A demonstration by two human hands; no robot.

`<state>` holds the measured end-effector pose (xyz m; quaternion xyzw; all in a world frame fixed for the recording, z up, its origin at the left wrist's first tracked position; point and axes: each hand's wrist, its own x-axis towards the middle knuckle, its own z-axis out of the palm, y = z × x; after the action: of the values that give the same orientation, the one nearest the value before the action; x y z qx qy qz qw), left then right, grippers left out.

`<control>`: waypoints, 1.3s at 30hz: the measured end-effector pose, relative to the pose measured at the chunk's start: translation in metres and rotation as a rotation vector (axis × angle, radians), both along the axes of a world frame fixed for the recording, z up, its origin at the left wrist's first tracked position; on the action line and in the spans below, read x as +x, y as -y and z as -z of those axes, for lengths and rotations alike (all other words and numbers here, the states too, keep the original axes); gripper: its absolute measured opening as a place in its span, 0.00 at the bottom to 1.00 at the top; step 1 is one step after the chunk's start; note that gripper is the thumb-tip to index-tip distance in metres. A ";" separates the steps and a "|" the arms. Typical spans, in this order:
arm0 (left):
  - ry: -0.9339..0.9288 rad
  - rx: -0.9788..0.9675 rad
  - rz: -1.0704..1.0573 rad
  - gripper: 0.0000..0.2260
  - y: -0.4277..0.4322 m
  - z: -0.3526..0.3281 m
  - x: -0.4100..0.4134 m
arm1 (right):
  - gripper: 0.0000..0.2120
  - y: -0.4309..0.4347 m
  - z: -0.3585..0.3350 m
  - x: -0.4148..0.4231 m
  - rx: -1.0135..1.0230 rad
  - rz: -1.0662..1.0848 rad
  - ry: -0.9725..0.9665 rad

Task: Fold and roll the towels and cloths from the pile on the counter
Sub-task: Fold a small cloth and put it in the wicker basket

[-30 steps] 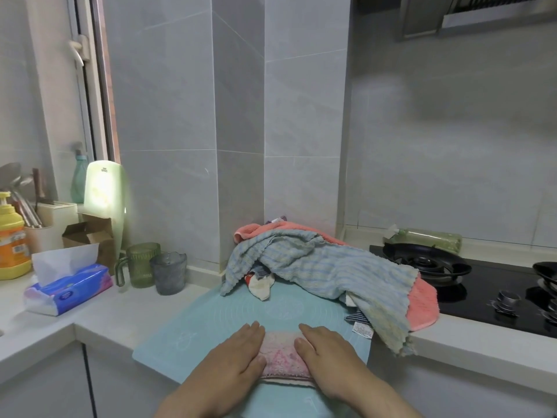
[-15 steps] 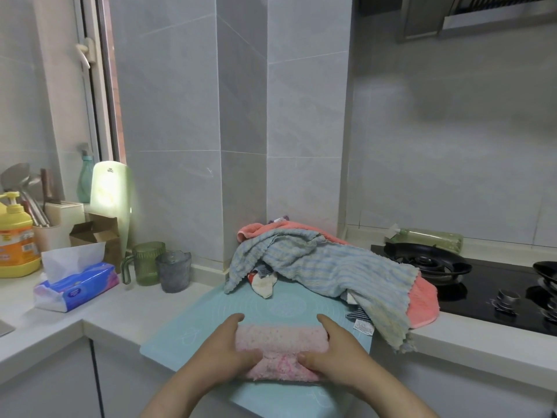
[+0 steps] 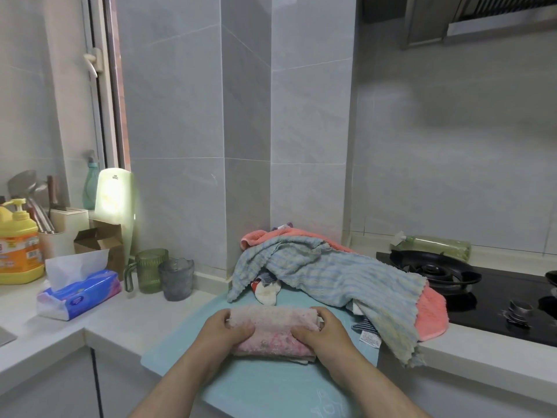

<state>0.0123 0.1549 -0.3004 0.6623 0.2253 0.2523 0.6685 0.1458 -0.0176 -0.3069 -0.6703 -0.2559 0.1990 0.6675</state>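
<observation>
Home kitchen.
Grey tiled walls, white counter (image 3: 482, 360), black gas hob (image 3: 494, 294) under an extractor hood (image 3: 500, 16), dish soap (image 3: 18, 242), utensils (image 3: 33, 200), cups (image 3: 150, 270).

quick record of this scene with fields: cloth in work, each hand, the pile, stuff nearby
in work: pink towel, rolled, on the teal mat
left hand: grips the roll's left end
right hand: grips the roll's right end
pile: striped towel draped over coral towel, behind the roll, unfolded
nearby: tissue pack, green cup, grey cup to the left; hob to the right
</observation>
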 end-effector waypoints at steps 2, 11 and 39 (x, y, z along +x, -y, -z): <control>0.013 -0.054 0.010 0.13 -0.003 0.008 0.001 | 0.19 0.001 0.001 0.004 0.024 -0.028 -0.068; 0.054 -0.087 0.035 0.12 -0.011 0.017 0.004 | 0.15 0.002 0.006 0.012 0.079 -0.070 -0.192; 0.052 -0.130 0.053 0.14 -0.007 0.008 0.004 | 0.11 0.002 0.016 0.027 0.103 -0.093 -0.160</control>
<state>0.0167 0.1615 -0.3082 0.6165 0.2059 0.2365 0.7222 0.1730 -0.0196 -0.3233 -0.6043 -0.2424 0.2692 0.7096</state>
